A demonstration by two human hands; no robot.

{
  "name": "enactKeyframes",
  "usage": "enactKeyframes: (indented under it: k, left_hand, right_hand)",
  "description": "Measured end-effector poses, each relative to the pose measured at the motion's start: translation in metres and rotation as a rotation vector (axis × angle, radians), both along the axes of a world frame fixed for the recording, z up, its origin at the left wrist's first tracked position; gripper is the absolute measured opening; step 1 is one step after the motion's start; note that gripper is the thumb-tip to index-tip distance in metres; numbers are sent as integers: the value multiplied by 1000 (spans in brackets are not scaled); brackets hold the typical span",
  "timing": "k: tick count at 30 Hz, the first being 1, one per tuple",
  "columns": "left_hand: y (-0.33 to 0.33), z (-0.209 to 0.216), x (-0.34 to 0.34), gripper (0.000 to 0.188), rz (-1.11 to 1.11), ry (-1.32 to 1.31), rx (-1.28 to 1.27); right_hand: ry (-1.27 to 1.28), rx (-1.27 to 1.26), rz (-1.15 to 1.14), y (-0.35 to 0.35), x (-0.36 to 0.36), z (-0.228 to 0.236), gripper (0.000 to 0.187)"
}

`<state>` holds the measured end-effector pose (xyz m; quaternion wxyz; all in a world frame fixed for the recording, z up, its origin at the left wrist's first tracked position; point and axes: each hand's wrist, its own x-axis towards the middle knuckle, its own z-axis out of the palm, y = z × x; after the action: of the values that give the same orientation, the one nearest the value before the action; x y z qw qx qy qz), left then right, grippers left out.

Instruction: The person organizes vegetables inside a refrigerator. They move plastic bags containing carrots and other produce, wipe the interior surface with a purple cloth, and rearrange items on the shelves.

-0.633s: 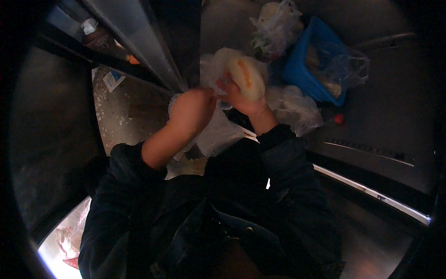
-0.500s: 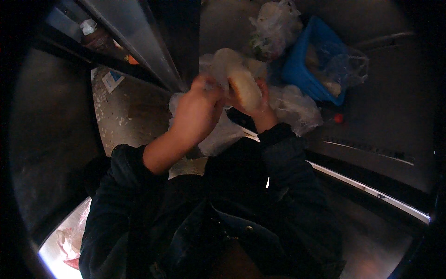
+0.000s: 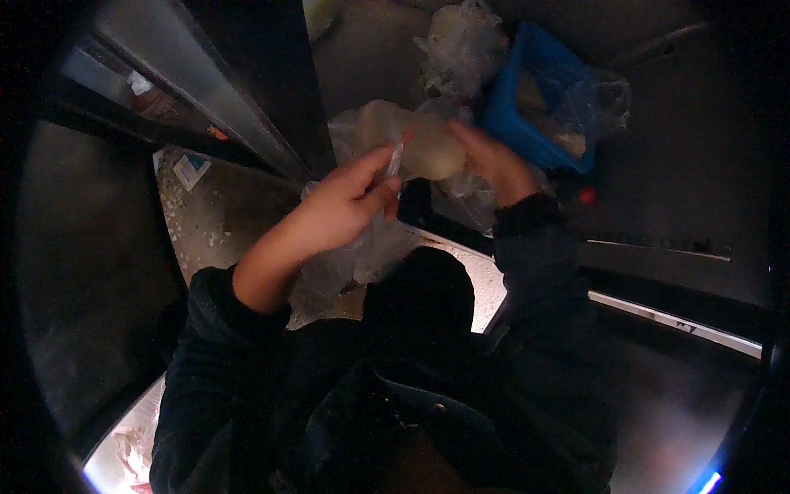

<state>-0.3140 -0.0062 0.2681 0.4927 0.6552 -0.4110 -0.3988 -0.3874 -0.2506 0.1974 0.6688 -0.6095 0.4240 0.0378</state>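
Observation:
A pale, round-topped bread bun [image 3: 438, 155] is between my two hands, with the fingers of my right hand [image 3: 498, 165] against its right side. The thumb and fingers of my left hand [image 3: 341, 206] pinch the edge of a clear plastic bag [image 3: 383, 251], which hangs below that hand. Another pale bun [image 3: 381, 123] shows just beyond my left fingers, and thin plastic seems to lie over it. Blur and dim light hide exactly how my right fingers grip and whether the nearer bun is inside the bag.
Beyond my right hand stands a blue plastic basket [image 3: 504, 103] with clear plastic and pale contents in it. A filled clear bag [image 3: 461, 45] sits left of it. A small red object [image 3: 587, 196] lies on the dark surface. Metal framing [image 3: 226, 82] slants along the left.
My right hand has shifted right and turned the bun, so its browned side no longer shows. My left hand has moved slightly down, still pinching plastic. The view has shifted a little.

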Motion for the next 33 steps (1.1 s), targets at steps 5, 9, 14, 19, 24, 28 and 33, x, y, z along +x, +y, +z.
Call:
enactKeyframes:
  k: [5, 9, 14, 19, 24, 28, 33]
  left_hand:
    - [-9, -9, 3, 60, 80, 222, -191]
    - [-3, -2, 14, 62, 184, 219, -120]
    - [-5, -15, 19, 65, 200, 285, -224]
    - [-18, -14, 19, 69, 156, 230, -222]
    - [-55, -50, -6, 42, 96, -110, -284]
    - [-55, -63, 9, 20, 352, -396, -426]
    - [-47, -15, 16, 20, 357, -37, -101]
  right_hand:
    - [191, -1088, 777, -20, 59, -48, 41]
    - [228, -1533, 997, -31, 58, -3, 38]
    - [186, -1177, 738, -39, 10, 88, 29]
    - [-367, -795, 264, -32, -56, 114, 24]
    - [-753, -849, 496, 69, -27, 108, 24]
    - [-904, -1304, 413, 88, -10, 111, 35]
    - [-665, -836, 284, 56, -14, 54, 39]
